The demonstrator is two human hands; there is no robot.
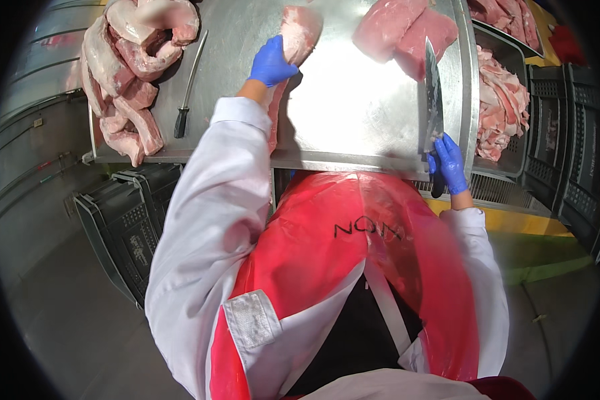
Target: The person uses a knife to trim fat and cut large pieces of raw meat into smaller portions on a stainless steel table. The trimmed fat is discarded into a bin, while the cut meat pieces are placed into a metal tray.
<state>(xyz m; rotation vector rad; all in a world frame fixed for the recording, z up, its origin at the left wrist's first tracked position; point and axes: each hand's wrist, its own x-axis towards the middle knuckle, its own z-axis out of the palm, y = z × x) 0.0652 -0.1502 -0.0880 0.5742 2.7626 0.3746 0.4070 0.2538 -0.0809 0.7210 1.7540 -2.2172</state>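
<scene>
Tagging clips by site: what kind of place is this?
Likely a meat-cutting room: raw meat slabs on a steel table, a big knife in the gloved right hand, black crates below.

packages: none seen | labels: small pale tag (39, 123) on grey wall rail, far left | signs, screens: none seen

Blue gloves on both hands (272, 61), white coat sleeves, glossy red plastic apron with black lettering
</scene>
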